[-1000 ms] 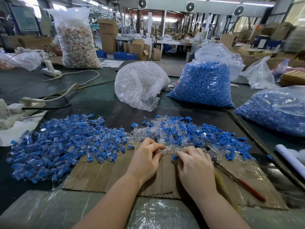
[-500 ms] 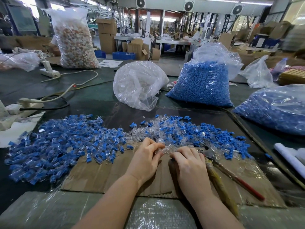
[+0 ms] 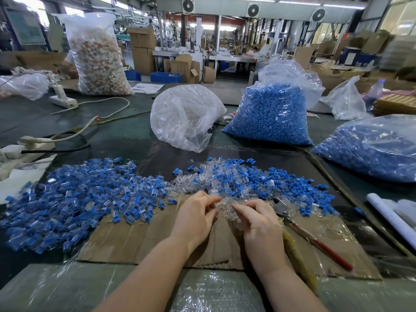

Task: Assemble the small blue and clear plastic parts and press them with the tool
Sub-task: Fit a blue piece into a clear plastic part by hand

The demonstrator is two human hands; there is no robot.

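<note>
My left hand (image 3: pixel 195 218) and my right hand (image 3: pixel 258 225) meet fingertip to fingertip at the near edge of a loose heap of blue and clear parts (image 3: pixel 252 180). Both hands have curled fingers and pinch small clear parts (image 3: pixel 223 204) between them. What lies inside the fingers is hidden. A wide pile of joined blue-and-clear pieces (image 3: pixel 76 199) spreads to the left. The pressing tool, pliers with red handles (image 3: pixel 315 240), lies on the cardboard sheet (image 3: pixel 139 242) just right of my right hand, untouched.
Behind the heaps stand a bag of clear parts (image 3: pixel 182 118) and a bag of blue parts (image 3: pixel 272 115); another blue bag (image 3: pixel 369 149) lies at the right. White power strips and cables (image 3: pixel 67 136) run across the left. White rolls (image 3: pixel 391 217) lie at the right edge.
Both hands have shifted slightly forward into the edge of the clear parts. The small blue piece seen by my right fingertips a second ago is out of sight.
</note>
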